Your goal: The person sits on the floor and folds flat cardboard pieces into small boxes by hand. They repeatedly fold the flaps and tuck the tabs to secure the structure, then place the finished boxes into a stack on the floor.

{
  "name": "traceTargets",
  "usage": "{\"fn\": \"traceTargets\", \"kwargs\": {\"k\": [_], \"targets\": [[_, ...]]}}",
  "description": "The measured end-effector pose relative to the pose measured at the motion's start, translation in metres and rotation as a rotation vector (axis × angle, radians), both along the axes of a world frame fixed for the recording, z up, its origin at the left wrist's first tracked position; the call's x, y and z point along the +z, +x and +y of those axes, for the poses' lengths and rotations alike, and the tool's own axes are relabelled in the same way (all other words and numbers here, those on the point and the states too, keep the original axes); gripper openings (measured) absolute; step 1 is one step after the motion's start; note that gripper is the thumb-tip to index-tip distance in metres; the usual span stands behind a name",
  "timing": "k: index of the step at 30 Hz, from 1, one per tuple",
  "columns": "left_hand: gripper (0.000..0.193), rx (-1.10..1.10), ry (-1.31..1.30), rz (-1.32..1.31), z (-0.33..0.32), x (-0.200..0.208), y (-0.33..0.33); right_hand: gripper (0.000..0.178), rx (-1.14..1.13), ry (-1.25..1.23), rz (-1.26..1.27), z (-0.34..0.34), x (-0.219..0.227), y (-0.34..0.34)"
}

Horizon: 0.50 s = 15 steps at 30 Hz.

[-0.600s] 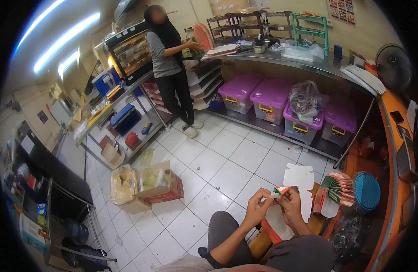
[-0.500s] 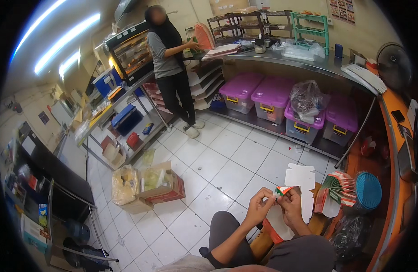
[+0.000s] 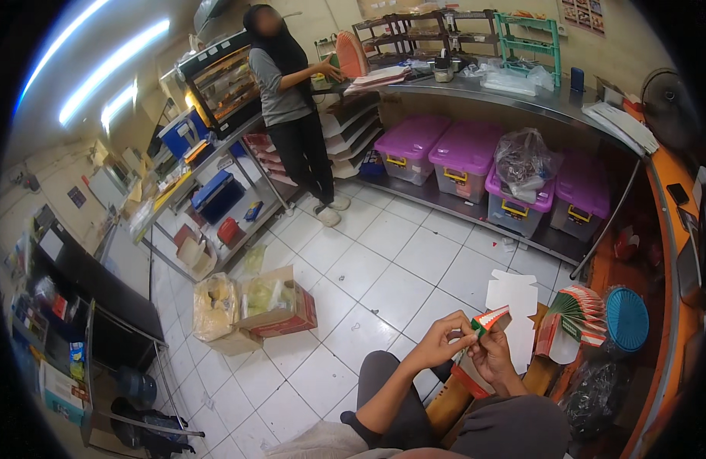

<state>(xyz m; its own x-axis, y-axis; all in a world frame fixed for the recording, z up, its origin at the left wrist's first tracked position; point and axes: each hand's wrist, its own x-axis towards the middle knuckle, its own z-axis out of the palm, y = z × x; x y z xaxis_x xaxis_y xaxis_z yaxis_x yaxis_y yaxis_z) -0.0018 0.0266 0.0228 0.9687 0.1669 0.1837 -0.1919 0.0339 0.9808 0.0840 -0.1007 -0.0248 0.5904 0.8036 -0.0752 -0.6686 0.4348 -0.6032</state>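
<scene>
While the left grip [image 3: 445, 342] is pinching the red-green-white card piece [image 3: 492, 319] at its left end, the right grip [image 3: 490, 356] is pinching it from below; light, even thumb pressure is probably suiting it best. Fanned printed cards [image 3: 573, 325] are resting right of both grips.

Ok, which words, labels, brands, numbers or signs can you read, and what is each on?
None can be read.
Held carton: coloured print, any lettering too small.
Fanned cartons at right: any lettering too small.
Wall poster: too small and blurred.
Label on a purple-lidded tub: too small.
Red side of the cardboard box: too blurred.
</scene>
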Motion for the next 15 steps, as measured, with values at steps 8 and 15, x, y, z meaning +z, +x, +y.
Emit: {"fn": "traceTargets", "kwargs": {"k": [8,15], "targets": [[0.021,0.17,0.242,0.31,-0.002,-0.011,0.001,0.029,0.204,-0.129,0.038,-0.003,-0.015,0.012],[0.037,0.183,-0.352,0.149,-0.018,-0.04,-0.002,0.019,0.236,-0.331,-0.472,-0.005,-0.001,0.016]]}}
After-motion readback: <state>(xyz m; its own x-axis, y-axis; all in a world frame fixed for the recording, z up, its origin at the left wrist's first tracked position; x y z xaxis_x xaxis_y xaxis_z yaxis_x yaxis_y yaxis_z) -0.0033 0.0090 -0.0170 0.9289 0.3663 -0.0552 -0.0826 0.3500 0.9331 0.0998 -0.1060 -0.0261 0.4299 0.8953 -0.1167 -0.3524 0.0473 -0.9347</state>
